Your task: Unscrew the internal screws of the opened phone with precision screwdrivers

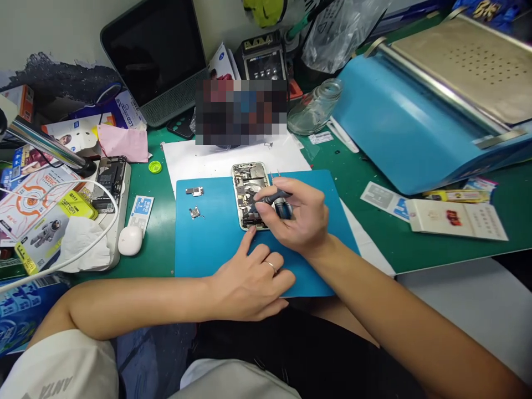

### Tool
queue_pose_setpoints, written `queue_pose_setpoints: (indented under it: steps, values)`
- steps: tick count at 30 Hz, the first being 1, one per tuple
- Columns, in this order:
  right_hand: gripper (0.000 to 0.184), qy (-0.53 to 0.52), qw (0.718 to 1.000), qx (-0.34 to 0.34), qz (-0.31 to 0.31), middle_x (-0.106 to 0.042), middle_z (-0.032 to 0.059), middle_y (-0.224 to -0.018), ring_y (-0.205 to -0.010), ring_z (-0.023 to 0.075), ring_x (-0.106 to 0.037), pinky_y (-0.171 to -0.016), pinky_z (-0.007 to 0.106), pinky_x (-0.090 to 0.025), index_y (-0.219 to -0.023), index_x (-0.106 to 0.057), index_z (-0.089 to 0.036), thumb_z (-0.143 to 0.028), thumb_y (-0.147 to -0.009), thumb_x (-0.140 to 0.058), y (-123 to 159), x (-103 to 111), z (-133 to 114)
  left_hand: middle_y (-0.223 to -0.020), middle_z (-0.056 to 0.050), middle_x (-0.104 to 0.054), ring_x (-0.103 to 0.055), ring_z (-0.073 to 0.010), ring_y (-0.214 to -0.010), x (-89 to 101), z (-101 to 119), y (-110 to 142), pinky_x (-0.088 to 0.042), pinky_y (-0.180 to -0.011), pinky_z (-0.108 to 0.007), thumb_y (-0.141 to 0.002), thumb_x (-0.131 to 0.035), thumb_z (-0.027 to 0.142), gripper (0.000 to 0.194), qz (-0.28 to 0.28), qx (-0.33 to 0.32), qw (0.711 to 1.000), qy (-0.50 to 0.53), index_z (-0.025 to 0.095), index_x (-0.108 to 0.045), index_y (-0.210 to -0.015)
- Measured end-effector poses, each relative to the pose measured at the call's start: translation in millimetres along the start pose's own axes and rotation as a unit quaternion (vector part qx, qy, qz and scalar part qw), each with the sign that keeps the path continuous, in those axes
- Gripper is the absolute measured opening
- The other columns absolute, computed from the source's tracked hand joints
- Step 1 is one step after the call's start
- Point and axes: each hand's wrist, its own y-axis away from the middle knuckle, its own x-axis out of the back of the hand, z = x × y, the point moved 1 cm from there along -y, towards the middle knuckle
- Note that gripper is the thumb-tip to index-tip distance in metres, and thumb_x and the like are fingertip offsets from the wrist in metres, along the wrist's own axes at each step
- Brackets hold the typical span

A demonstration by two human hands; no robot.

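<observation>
An opened smartphone [245,191], its inner parts bare, lies on a blue mat [199,249]. My right hand [301,216] is closed around a dark-handled screwdriver [277,196] and holds it over the phone's right side; the tool's tip cannot be made out. At the phone's bottom edge rests the outstretched index finger of my left hand [253,280]. The other fingers of that hand are loosely bent, with nothing in them. Two small metal phone parts, an upper one [194,191] and a lower one [195,212], lie left of the phone.
White paper [183,158] lies under the mat. A glass jar [316,108] lies tilted behind, with a large blue sheet-covered machine [386,116] to its right. Left stand a white earbud case [130,240], a second opened phone [108,183] and boxes. A cigarette box [453,219] lies right.
</observation>
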Motion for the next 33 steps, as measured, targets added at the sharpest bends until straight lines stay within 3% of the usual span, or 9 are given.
queue_pose_setpoints:
  steps: [7,12,17,23,33]
  values:
    - [0.071,-0.008,1.0,0.016,-0.017,-0.075,0.0031,-0.099,-0.08,0.0212,-0.075,-0.07,0.037,-0.065,-0.149,-0.04,-0.028,-0.007,-0.087,-0.067,-2.6,1.5,-6.8,-0.098,-0.008,-0.058,-0.055,-0.0286,-0.094,-0.7,-0.4,-0.7,-0.033,-0.112,-0.068,-0.096,-0.061,0.047,0.031,-0.013,0.003,1.0,0.012,0.017,-0.059,-0.105]
    - [0.067,-0.012,1.0,0.014,0.021,-0.075,0.0018,-0.096,-0.076,0.0217,-0.075,-0.064,0.038,-0.064,-0.148,-0.042,-0.034,-0.009,-0.09,-0.065,-2.1,2.1,-8.0,-0.098,-0.008,-0.059,-0.056,-0.0281,-0.093,-0.2,-0.7,-1.5,-0.034,-0.111,-0.068,-0.096,-0.061,0.046,0.03,-0.002,0.002,1.0,0.01,0.017,-0.059,-0.104]
    - [0.068,-0.009,1.0,0.02,-0.003,-0.075,0.0007,-0.096,-0.077,0.0209,-0.075,-0.064,0.037,-0.066,-0.149,-0.04,-0.033,-0.01,-0.09,-0.066,-2.2,1.3,-7.9,-0.096,-0.009,-0.059,-0.056,-0.0281,-0.092,-0.6,-0.9,-1.7,-0.037,-0.11,-0.068,-0.096,-0.06,0.044,0.027,0.008,0.002,1.0,0.015,0.017,-0.059,-0.101]
    - [0.064,-0.011,1.0,-0.01,-0.02,-0.075,0.0004,-0.092,-0.072,0.0221,-0.074,-0.061,0.04,-0.065,-0.144,-0.04,-0.04,-0.012,-0.092,-0.064,-1.5,1.6,-9.2,-0.098,-0.01,-0.06,-0.056,-0.0287,-0.094,-0.8,-0.9,-2.0,-0.036,-0.11,-0.068,-0.096,-0.06,0.043,0.027,0.002,0.0,1.0,0.021,0.017,-0.06,-0.103]
    - [0.073,-0.002,0.999,0.033,-0.039,-0.076,0.0028,-0.094,-0.073,0.0207,-0.074,-0.064,0.036,-0.065,-0.151,-0.036,-0.028,-0.006,-0.088,-0.066,-0.7,-0.4,-8.7,-0.098,-0.01,-0.06,-0.057,-0.029,-0.094,-0.7,-0.6,-2.6,-0.035,-0.11,-0.069,-0.096,-0.061,0.043,0.028,0.0,-0.003,1.0,0.022,0.016,-0.061,-0.103]
